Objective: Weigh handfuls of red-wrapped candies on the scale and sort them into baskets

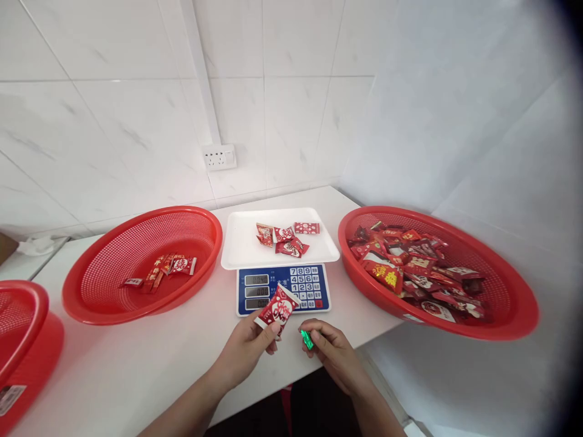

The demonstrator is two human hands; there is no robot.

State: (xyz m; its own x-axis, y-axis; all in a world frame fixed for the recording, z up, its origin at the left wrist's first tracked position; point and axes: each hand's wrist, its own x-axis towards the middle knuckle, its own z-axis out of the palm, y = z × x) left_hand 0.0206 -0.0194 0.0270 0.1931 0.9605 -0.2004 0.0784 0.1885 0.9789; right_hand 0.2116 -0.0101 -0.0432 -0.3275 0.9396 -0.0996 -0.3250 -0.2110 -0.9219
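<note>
My left hand (248,352) is closed on a red and white candy packet (277,309), held just in front of the blue keypad of a weighing scale (282,288). My right hand (330,349) pinches a small green wrapped candy (306,339) close beside it, above the table's front edge. The scale's white tray (241,243) carries several red candy packets (285,237).
A red mesh basket (136,303) at the left holds a few red packets. A bigger red basket (501,321) at the right is heaped with red packets. Part of another red basket (22,328) shows at far left. A wall socket (220,158) sits on the tiled wall.
</note>
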